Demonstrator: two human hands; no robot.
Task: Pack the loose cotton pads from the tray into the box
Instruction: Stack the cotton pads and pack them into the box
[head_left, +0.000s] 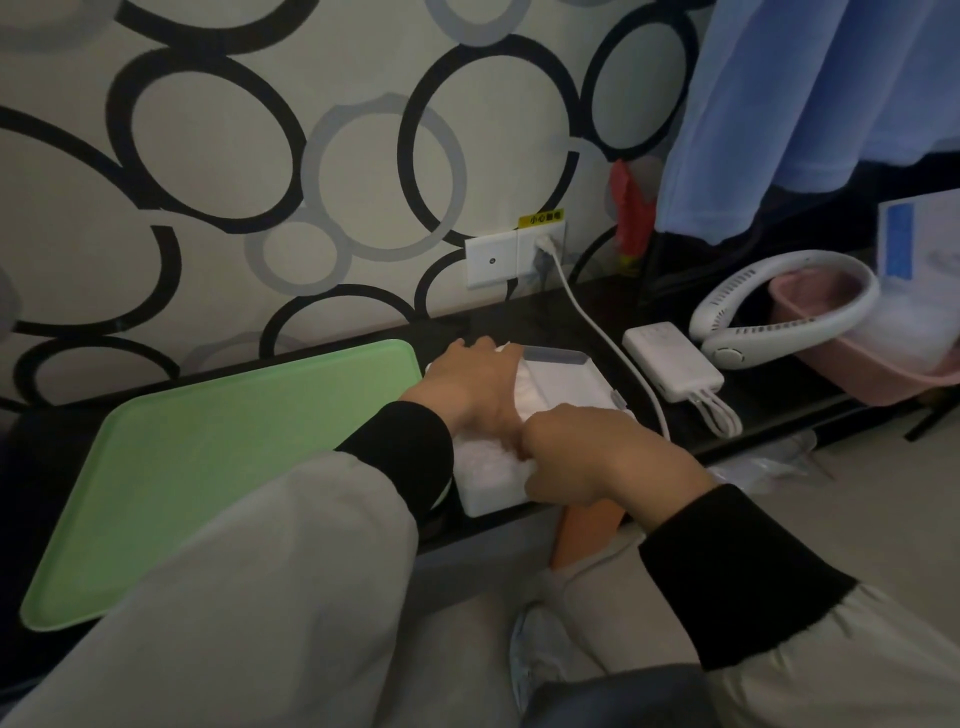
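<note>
Head view, first voice: Your cotton pads (485, 462) lie packed in the white box (493, 501). Its lid (566, 376) is swung back, and it stands just right of the green tray (234, 441) on the dark shelf (779, 395).

Second voice: Your left hand (478, 384) lies across them, fingers nearly straight, pressing. Your right hand (587, 460) curls its fingers down at the box's near corner; whether it pinches a pad, I cannot tell. A power bank (672, 366) sits near the box, on its right.
</note>
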